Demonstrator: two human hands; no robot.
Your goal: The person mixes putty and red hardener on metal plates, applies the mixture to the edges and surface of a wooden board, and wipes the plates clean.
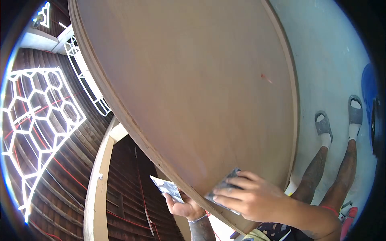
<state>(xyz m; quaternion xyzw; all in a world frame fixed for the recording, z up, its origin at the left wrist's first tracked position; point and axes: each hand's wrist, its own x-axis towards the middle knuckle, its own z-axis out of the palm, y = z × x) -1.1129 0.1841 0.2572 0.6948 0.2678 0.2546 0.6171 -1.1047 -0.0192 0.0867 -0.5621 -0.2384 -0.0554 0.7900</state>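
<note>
A large brown wooden panel (193, 80) fills the middle of the view, standing on edge. My right hand (249, 197) presses a grey sheet of sandpaper (225, 186) flat against the panel's face near its lower edge. My left hand (183, 205), behind the panel's edge, pinches another grey sandpaper piece (167, 188) between thumb and fingers. A bracelet sits on my left wrist.
My legs, in grey slippers (323, 124) and white socks, stand on the pale floor (329, 52) at right. White hexagon lattice frames (40, 116) lean on a dark slatted wall at left. A light wooden strip (96, 180) runs below. A blue object (368, 84) is at the right edge.
</note>
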